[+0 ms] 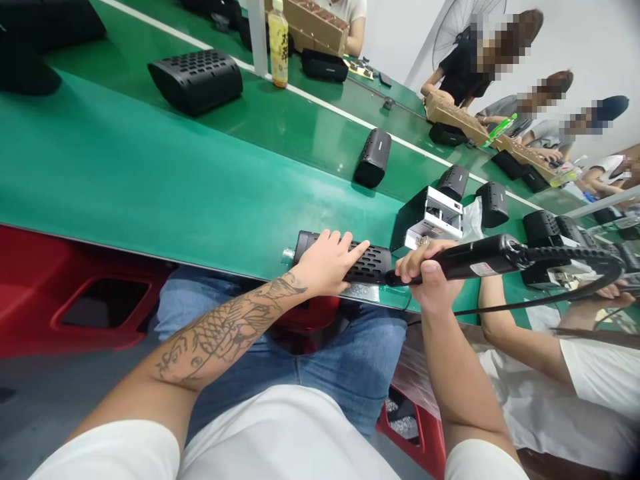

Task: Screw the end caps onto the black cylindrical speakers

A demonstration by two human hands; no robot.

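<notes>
My left hand lies on top of a black perforated speaker at the near edge of the green conveyor belt, fingers wrapped over it and holding it down. My right hand is closed round the handle of a black electric screwdriver with a coiled cable. The tool lies level, its tip pointing at the speaker's right end. My knees in blue jeans are below the belt edge.
More black speakers lie on the belt. A white and black box stands just behind my hands. A drink bottle stands far back. Other people work at the right with cardboard trays. Red stools are below.
</notes>
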